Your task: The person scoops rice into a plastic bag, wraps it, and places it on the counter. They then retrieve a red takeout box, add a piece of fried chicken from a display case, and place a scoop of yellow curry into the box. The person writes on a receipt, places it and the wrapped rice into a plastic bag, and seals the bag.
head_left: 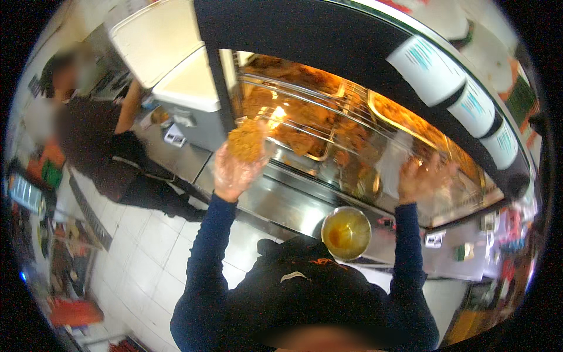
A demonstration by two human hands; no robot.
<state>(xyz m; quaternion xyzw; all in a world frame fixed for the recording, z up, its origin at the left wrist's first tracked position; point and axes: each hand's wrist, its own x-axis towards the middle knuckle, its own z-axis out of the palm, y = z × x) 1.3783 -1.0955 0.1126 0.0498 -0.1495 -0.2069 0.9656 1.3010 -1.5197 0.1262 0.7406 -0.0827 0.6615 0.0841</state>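
My left hand (237,171), in what looks like a clear plastic glove, holds up a golden-brown breaded cutlet (246,141) at the left front of a lit food warming cabinet (299,167). Inside the cabinet, wire racks carry metal trays (319,156) of similar browned food. Over to the right, my right hand (423,178) is raised at the cabinet's front with its fingers spread. Motion blurs that hand, and whether it touches the glass I cannot tell. No object shows in it. A metal bowl (346,233) with yellowish residue stands on the counter between my arms.
A steel counter ledge (281,196) runs along the cabinet front. To the left are a grey bin (196,126) with a raised white lid (153,38) and a person in dark clothes (97,144) standing on white floor tiles. White paper sheets (428,70) hang on the cabinet's dark top.
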